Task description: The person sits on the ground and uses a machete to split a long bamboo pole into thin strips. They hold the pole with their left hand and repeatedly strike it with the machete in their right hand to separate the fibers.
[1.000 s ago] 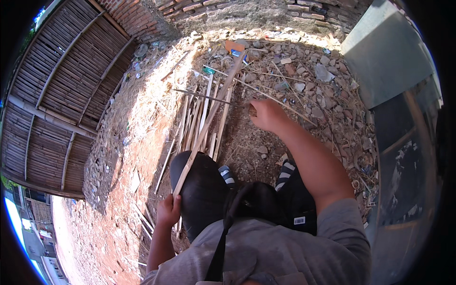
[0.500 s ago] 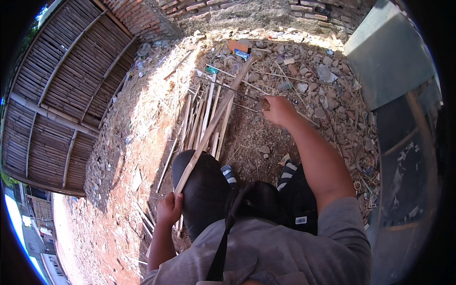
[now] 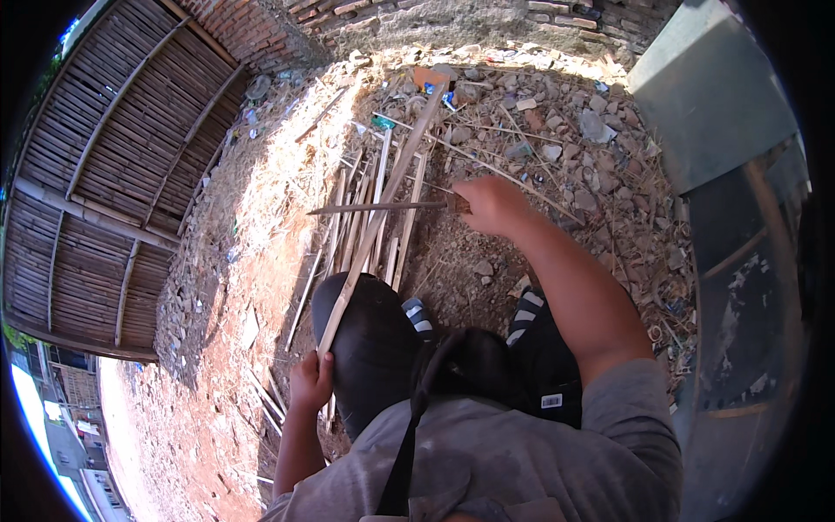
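A long flat bamboo strip [image 3: 344, 304] slants from beside my left thigh up and to the right. Its near end is in my left hand [image 3: 309, 383], fingers wrapped round it. My right hand [image 3: 494, 207] is closed on the wooden handle of a long-bladed knife [image 3: 396, 206]. The dark blade points left and lies across the strip around its middle; whether it touches cannot be made out. Beneath them on the ground is a pile of thin bamboo strips [image 3: 405, 245], partly hidden by the held strip and my knee.
Stones and rubble [image 3: 565, 157] cover the ground ahead and right, below a brick wall [image 3: 417, 33]. A woven bamboo panel [image 3: 113, 174] stands at the left. Grey and dark sheets [image 3: 718, 104] lean at the right. My sandalled feet [image 3: 526, 315] are close to the pile.
The knife has come nearer along the strip, and its blade has swung from slanting away to lying level across it. The strip's far end has shifted slightly left and away.
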{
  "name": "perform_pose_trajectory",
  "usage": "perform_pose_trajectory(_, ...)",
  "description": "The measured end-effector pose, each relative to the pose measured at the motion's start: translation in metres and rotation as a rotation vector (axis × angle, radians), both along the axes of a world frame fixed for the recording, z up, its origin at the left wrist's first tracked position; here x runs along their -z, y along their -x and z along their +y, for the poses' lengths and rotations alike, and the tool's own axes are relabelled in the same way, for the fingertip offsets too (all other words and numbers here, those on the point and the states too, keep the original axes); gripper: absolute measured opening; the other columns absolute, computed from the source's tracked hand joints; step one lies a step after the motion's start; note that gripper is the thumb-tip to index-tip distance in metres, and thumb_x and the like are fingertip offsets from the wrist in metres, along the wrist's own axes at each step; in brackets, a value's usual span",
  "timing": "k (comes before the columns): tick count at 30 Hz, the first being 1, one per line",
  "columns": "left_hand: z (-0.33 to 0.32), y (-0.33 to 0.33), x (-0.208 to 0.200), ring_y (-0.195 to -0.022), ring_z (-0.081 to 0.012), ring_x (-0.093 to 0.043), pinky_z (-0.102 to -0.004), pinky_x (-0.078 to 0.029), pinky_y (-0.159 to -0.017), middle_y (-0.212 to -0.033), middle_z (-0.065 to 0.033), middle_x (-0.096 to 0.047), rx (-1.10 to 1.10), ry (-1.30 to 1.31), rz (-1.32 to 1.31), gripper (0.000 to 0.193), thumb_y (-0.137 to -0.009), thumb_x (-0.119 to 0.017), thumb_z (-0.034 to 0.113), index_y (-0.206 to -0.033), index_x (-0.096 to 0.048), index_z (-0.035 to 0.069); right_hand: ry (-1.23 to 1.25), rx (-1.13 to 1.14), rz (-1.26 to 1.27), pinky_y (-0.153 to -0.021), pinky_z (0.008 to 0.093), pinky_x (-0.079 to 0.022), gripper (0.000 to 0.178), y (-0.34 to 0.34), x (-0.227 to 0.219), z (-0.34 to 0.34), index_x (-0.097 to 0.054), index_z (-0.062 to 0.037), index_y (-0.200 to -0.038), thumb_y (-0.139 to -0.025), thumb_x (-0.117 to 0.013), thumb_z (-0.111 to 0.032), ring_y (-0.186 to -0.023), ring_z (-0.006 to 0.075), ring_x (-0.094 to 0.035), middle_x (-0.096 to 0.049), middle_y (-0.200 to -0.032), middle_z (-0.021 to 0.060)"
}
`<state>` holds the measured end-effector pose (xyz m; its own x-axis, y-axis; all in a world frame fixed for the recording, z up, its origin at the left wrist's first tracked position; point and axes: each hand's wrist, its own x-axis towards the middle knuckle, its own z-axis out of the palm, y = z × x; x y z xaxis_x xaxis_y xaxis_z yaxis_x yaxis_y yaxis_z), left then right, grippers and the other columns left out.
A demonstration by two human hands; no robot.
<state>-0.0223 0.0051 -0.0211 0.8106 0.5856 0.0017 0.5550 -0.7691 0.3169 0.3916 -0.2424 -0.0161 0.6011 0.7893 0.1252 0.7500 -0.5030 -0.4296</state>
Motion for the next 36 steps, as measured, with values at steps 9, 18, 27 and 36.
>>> perform_pose_trajectory(9, 0.0, -0.003, -0.003, -0.068, -0.0503, -0.06, -0.0571, -0.044, -0.062, -0.068, -0.0269, -0.059, 0.002, -0.012, -0.002, 0.05, -0.1, -0.055, 0.043, -0.073, -0.051, 0.001, -0.127, 0.208, 0.117, -0.082, 0.0489, -0.056, 0.035, -0.007, 0.001, -0.005, -0.065, -0.0071, -0.115, -0.083, -0.07, -0.02, -0.094, 0.0376, -0.069, -0.071, -0.097, 0.0186)
perform_pose_trajectory(18, 0.001, -0.001, -0.002, -0.068, -0.0501, -0.06, -0.0566, -0.043, -0.06, -0.067, -0.0265, -0.059, -0.021, 0.031, -0.002, 0.048, -0.1, -0.056, 0.042, -0.074, -0.051, 0.002, 0.083, -0.148, -0.068, -0.075, 0.0507, -0.055, 0.025, 0.03, -0.016, 0.02, -0.062, -0.0094, -0.1, -0.08, -0.071, -0.023, -0.085, 0.0368, -0.069, -0.069, -0.086, 0.0149)
perform_pose_trajectory(27, -0.001, -0.007, -0.012, -0.074, -0.0491, -0.062, -0.0548, -0.044, -0.064, -0.074, -0.0272, -0.061, -0.052, 0.027, 0.099, 0.05, -0.101, -0.051, 0.044, -0.08, -0.055, 0.0, -0.079, 0.266, 0.155, -0.079, 0.0507, -0.055, 0.029, -0.015, -0.003, -0.014, -0.066, -0.0046, -0.106, -0.082, -0.068, -0.02, -0.09, 0.0401, -0.068, -0.07, -0.092, 0.0202)
perform_pose_trajectory(36, 0.001, -0.004, -0.005, -0.068, -0.0496, -0.061, -0.057, -0.044, -0.061, -0.067, -0.0262, -0.059, -0.009, -0.016, 0.023, 0.049, -0.1, -0.055, 0.042, -0.074, -0.051, 0.001, 0.238, -0.236, -0.003, -0.081, 0.0493, -0.055, 0.02, 0.039, -0.025, 0.024, -0.063, -0.0107, -0.104, -0.085, -0.063, -0.017, -0.095, 0.0353, -0.069, -0.07, -0.095, 0.015)
